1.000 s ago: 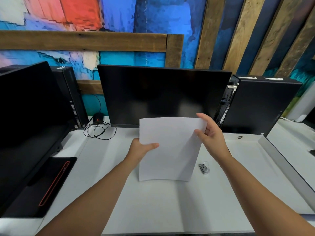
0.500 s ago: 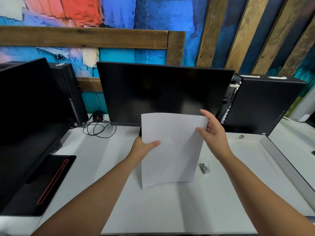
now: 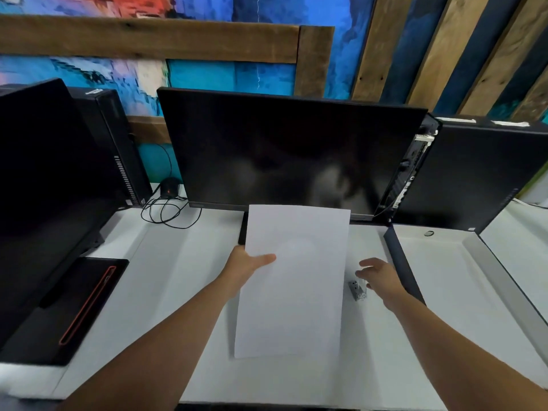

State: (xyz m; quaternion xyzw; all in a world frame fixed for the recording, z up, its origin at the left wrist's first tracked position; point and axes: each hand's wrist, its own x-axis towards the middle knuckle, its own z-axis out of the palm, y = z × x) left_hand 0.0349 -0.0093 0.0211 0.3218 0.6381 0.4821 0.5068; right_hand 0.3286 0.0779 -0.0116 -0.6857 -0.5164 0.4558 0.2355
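The sheet — long axis toward monitor — pinched by left hand.

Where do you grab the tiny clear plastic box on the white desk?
Pinch the tiny clear plastic box across its narrow sides, from above and the right, where the right hand hovers. It is small, low on the white desk, and the white paper sheet crowds its left.
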